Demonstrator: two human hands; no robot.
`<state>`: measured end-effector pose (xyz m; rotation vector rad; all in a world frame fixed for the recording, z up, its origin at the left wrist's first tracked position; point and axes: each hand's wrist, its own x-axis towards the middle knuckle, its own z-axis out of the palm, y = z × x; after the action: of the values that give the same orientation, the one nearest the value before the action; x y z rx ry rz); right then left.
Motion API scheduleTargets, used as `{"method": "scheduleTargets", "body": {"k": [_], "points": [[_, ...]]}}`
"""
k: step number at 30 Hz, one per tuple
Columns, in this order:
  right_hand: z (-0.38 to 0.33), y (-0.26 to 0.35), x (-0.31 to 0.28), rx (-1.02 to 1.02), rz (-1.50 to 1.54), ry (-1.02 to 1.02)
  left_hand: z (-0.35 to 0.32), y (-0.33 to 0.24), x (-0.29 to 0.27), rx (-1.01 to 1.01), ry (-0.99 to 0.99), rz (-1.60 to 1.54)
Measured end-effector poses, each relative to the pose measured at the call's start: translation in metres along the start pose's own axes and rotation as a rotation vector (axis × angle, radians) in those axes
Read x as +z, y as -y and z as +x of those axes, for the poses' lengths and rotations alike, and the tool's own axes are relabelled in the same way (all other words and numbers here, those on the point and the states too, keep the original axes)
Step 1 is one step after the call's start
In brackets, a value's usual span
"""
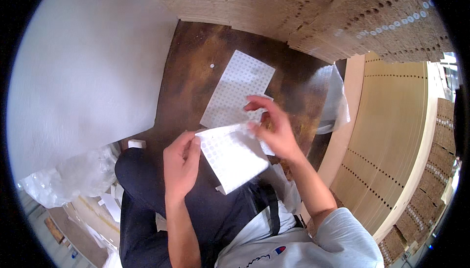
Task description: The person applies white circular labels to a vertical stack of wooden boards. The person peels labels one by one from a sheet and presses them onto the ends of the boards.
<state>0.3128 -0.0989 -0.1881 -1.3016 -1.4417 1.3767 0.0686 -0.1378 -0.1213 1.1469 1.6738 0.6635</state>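
My left hand [182,163] pinches the near-left corner of a white sheet of round stickers [230,158] between thumb and fingers. The sheet is bent over above my lap, with rows of pale dots showing on its left part. At its far right edge is my right hand [276,131], slightly blurred, the thumb against the paper and the forefinger stretched apart from it. Beyond the hands, more white sticker sheets [237,84] lie on a dark brown board, partly overlapping and covered with rows of small marks. A single small white dot [212,66] lies left of them.
Stacked particle boards [313,11] with drilled holes and white round stickers stand at the far side. A large pale panel [88,72] rises on the left, clear plastic wrap [73,172] below it. Light drilled panels [387,136] stand right. A translucent sheet [335,101] curls beside them.
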Motion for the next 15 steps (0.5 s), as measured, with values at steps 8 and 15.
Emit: {"method": "scheduleTargets", "body": {"k": [8, 15], "points": [[0.000, 0.036, 0.022, 0.097, 0.051, 0.259, -0.006, -0.011, -0.004, 0.063, 0.017, -0.343], [0.000, 0.050, -0.001, 0.046, 0.148, 0.538, -0.010, -0.013, -0.019, 0.034, 0.211, -0.216]]}}
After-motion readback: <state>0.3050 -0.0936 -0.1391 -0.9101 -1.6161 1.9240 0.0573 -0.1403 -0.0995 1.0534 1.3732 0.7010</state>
